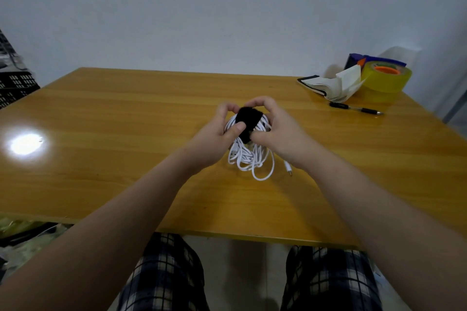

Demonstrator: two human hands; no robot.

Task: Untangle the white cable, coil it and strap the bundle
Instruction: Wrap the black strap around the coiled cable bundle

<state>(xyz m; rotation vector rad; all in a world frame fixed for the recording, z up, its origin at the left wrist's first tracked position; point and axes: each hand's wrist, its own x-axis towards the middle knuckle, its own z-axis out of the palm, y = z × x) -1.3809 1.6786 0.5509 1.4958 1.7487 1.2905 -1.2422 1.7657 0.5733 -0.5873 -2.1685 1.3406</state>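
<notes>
Here, left hand (214, 139) and right hand (278, 134) pinch the black strap (246, 121) over the coiled white cable (249, 159).

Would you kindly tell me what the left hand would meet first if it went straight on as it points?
The left hand points forward-right and grips the black strap on the white cable bundle. Pushing on, it would most likely meet the right hand opposite.

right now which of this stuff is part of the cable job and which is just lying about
In the job: white cable, coiled; black strap round it; left hand and right hand, both gripping the strap.
Lying about: yellow tape roll, black pen, open notebook, all far right.
</notes>
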